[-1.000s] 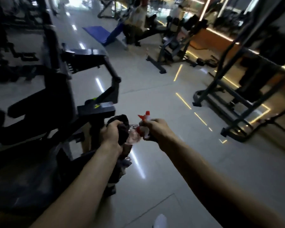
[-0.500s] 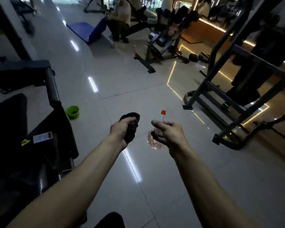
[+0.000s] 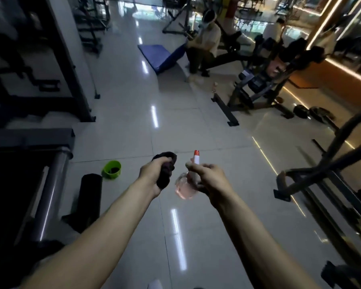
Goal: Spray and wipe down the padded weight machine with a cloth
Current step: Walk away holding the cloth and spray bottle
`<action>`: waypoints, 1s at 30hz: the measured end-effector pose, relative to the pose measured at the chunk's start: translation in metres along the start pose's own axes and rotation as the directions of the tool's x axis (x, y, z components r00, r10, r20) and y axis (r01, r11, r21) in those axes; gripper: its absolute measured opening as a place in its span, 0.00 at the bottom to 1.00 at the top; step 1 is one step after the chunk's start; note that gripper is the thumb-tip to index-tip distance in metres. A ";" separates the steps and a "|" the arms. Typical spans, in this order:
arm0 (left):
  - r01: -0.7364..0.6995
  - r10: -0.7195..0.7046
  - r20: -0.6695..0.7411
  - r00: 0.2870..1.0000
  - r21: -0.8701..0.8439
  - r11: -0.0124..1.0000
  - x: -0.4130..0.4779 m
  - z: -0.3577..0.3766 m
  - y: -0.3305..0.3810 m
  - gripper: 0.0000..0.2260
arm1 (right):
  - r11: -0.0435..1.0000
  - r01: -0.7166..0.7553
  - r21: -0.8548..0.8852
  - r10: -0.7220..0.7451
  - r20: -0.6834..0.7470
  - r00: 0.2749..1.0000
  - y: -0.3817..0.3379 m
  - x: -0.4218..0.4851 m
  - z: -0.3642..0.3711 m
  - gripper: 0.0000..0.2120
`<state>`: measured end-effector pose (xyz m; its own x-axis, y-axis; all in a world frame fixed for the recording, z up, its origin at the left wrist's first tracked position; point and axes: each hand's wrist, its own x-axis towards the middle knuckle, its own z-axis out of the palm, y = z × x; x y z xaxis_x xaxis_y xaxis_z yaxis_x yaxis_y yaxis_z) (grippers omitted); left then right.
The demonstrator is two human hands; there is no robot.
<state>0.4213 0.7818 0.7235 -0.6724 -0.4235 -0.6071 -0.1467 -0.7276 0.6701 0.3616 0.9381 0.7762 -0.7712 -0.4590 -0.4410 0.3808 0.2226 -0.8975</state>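
Observation:
My left hand (image 3: 151, 174) grips a bunched dark cloth (image 3: 165, 167) in front of me over the tiled floor. Just to its right, my right hand (image 3: 208, 180) holds a clear spray bottle (image 3: 184, 187) of pinkish liquid; its white nozzle with a red tip (image 3: 196, 156) points upward. A dark weight machine (image 3: 29, 167) fills the left edge, with a black padded roller (image 3: 90, 197) low beside it. Both hands are apart from the machine.
A small green bucket (image 3: 112, 168) sits on the floor near the roller. Black machine frames (image 3: 329, 167) stand at the right and another machine (image 3: 256, 88) farther back. A person sits on a bench (image 3: 204, 42) beside a blue mat (image 3: 158, 55).
The view has swung right and away from the dark machine, which has slid to the left edge. Both hands keep their hold on the cloth and the bottle; they have drawn slightly apart.

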 end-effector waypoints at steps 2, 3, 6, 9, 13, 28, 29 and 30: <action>-0.030 0.030 -0.013 0.999 -0.019 0.999 0.038 0.009 0.039 0.05 | 0.999 0.017 -0.032 -0.015 0.046 0.999 -0.037 0.052 0.014 0.12; -0.047 0.046 -0.023 0.999 -0.026 0.999 0.058 0.013 0.056 0.04 | 0.999 0.025 -0.046 -0.021 0.070 0.997 -0.053 0.080 0.022 0.12; -0.098 0.090 -0.138 0.986 -0.056 0.994 0.132 0.014 0.105 0.06 | 0.992 0.030 -0.119 -0.010 0.167 0.986 -0.099 0.175 0.051 0.11; -0.176 0.149 -0.224 0.963 -0.108 0.978 0.210 0.016 0.157 0.08 | 0.983 0.052 -0.175 0.000 0.284 0.959 -0.143 0.277 0.086 0.12; -0.256 0.159 -0.409 0.899 -0.195 0.947 0.294 0.021 0.223 0.07 | 0.974 0.115 -0.196 -0.020 0.429 0.903 -0.191 0.388 0.128 0.12; -0.638 -0.034 -0.870 0.493 -0.388 0.666 0.422 -0.122 0.381 0.06 | 0.774 0.367 -0.516 0.282 0.800 0.530 -0.262 0.606 0.409 0.06; -0.665 -0.060 -0.884 0.463 -0.391 0.636 0.429 -0.137 0.388 0.06 | 0.752 0.409 -0.517 0.296 0.819 0.492 -0.260 0.612 0.432 0.03; -0.685 -0.099 -0.894 0.437 -0.402 0.608 0.436 -0.150 0.394 0.06 | 0.723 0.455 -0.520 0.314 0.834 0.454 -0.260 0.616 0.455 0.02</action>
<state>0.1794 0.2295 0.6591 0.3692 -0.5953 -0.7137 0.6629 -0.3696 0.6511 0.0194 0.2062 0.7390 0.1952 -0.8556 -0.4795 -0.3405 0.3993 -0.8512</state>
